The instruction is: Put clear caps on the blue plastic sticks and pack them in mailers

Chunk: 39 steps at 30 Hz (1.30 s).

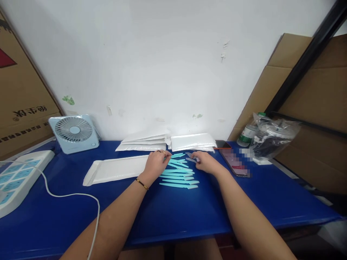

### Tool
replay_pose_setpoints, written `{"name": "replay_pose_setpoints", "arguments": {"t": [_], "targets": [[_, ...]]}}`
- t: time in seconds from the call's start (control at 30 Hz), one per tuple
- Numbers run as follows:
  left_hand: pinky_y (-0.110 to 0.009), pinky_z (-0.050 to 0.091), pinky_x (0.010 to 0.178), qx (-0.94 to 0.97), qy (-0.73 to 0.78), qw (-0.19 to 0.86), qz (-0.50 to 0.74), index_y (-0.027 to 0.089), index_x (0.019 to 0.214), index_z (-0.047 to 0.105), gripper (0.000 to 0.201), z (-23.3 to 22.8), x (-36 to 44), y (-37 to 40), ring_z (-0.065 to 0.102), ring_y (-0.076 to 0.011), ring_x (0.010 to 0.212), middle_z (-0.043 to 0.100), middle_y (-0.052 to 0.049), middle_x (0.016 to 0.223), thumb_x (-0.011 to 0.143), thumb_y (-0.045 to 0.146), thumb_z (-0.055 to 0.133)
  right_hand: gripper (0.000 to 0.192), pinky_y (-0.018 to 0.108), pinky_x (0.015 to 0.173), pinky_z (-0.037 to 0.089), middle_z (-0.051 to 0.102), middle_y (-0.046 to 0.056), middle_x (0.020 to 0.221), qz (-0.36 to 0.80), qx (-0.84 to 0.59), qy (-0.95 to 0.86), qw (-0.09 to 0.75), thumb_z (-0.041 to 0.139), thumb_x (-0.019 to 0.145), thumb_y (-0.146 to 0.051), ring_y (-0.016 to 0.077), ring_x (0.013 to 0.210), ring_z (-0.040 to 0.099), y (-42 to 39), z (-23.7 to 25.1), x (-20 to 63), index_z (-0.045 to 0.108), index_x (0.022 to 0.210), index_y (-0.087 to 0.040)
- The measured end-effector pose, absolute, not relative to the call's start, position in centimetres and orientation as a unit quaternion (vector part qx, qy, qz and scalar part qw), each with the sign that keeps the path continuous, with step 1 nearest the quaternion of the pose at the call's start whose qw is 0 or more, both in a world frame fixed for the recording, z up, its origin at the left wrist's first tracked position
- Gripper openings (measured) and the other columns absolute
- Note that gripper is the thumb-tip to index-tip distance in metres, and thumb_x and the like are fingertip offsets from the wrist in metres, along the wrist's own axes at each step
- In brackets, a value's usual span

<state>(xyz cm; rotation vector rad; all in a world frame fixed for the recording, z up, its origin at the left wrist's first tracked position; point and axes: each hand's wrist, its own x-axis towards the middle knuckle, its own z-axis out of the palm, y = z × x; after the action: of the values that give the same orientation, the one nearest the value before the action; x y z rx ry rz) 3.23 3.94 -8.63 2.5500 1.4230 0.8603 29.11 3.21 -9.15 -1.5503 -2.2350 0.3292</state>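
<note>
Left hand: palm down on the blue table, fingers curled loosely, fingertips touching the left ends of the far turquoise sticks. A ring sits on 1 finger and a thin bracelet circles the wrist. It closes on nothing that can be seen.
Right hand: resting just right of the sticks, thumb and forefinger pinching 1 grey-tipped stick at the far right of the group.
Turquoise sticks: a loose row of slim flat pieces with pale tips, lying mid-table between the 2 hands, mostly side by side and pointing left to right; the far ones are fanned and overlap. The exact count is hard to tell.
White mailer: lies flat just left of the left hand, its open flap at the left end.
Stack of mailers: 2 piles against the far wall, behind the hands.
Phone: flat on the table just right of the right hand, its screen blurred.
Plastic bag: clear, crumpled, far right, with dark contents and a green-capped bottle beside it.
Fan: small, pale blue, standing far left by the wall.
Power strip: white, at the near left edge, its white cable looping over the table toward the near side.
Cardboard: brown sheets leaning at the right and left edges.
</note>
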Motion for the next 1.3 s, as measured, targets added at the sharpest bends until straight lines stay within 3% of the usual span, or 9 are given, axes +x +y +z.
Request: {"name": "replay_pose_setpoints", "arguments": {"t": [0.13,0.33,0.5,0.67,0.77,0.93,1.3], "targets": [[-0.027,0.042,0.07,0.828,0.463,0.087,0.303,0.024,0.092,0.063,0.021,-8.4,3.3,3.6,0.06,-0.0169,0.081,0.068,0.001,0.088,0.088,0.029,0.043,0.028,0.022,0.064,0.037,0.062,0.002,0.08,0.124,-0.551,-0.802,0.196,0.049,0.062,-0.002,0.0143,0.069,0.054,3.2,-9.1,29.3,0.065,0.079,-0.018],[-0.027,0.043,0.07,0.828,0.468,0.093,0.295,0.023,0.091,0.063,0.021,-8.3,3.3,3.4,0.06,-0.0169,0.082,0.067,0.0,0.088,0.088,0.028,0.043,0.022,0.023,0.064,0.038,0.06,0.002,0.079,0.075,-0.574,-0.775,0.254,0.051,0.068,-0.008,0.0141,0.068,0.053,3.7,-9.3,30.2,0.063,0.084,-0.017],[-0.028,0.043,0.071,0.831,0.469,0.091,0.285,0.023,0.092,0.064,0.021,-8.4,3.5,3.3,0.06,-0.0173,0.082,0.067,0.0,0.088,0.087,0.029,0.045,0.016,0.024,0.07,0.04,0.061,0.005,0.089,0.083,-0.522,-0.816,0.232,0.057,0.074,-0.015,0.0153,0.076,0.056,3.9,-9.7,28.8,0.066,0.087,-0.018],[-0.027,0.043,0.07,0.832,0.469,0.092,0.281,0.023,0.092,0.064,0.02,-8.5,3.4,3.3,0.061,-0.0173,0.082,0.067,0.0,0.088,0.087,0.029,0.045,0.008,0.024,0.063,0.038,0.06,0.005,0.078,0.052,-0.555,-0.804,0.206,0.055,0.071,-0.01,0.0146,0.068,0.054,4.3,-10.3,27.4,0.061,0.071,-0.016],[-0.028,0.042,0.073,0.834,0.469,0.086,0.278,0.024,0.093,0.063,0.02,-8.6,3.2,3.4,0.061,-0.0174,0.083,0.068,0.001,0.09,0.088,0.028,0.044,0.003,0.023,0.058,0.038,0.059,0.002,0.071,0.131,-0.546,-0.787,0.257,0.056,0.073,-0.016,0.0132,0.062,0.052,4.2,-10.2,27.8,0.058,0.074,-0.017],[-0.029,0.042,0.076,0.834,0.473,0.074,0.274,0.024,0.092,0.063,0.021,-8.7,3.2,3.6,0.06,-0.0173,0.083,0.067,0.0,0.091,0.089,0.027,0.043,0.02,0.023,0.055,0.039,0.059,0.001,0.071,0.293,-0.468,-0.745,0.375,0.051,0.084,-0.034,0.0117,0.058,0.051,3.2,-8.9,28.2,0.059,0.09,-0.017],[-0.03,0.041,0.078,0.838,0.47,0.08,0.265,0.025,0.094,0.063,0.021,-8.6,3.5,3.5,0.059,-0.0171,0.087,0.067,0.0,0.094,0.089,0.029,0.044,0.025,0.024,0.058,0.04,0.063,0.002,0.077,0.25,-0.458,-0.766,0.376,0.05,0.084,-0.037,0.0132,0.063,0.051,2.6,-8.4,26.4,0.065,0.091,-0.018]]}}
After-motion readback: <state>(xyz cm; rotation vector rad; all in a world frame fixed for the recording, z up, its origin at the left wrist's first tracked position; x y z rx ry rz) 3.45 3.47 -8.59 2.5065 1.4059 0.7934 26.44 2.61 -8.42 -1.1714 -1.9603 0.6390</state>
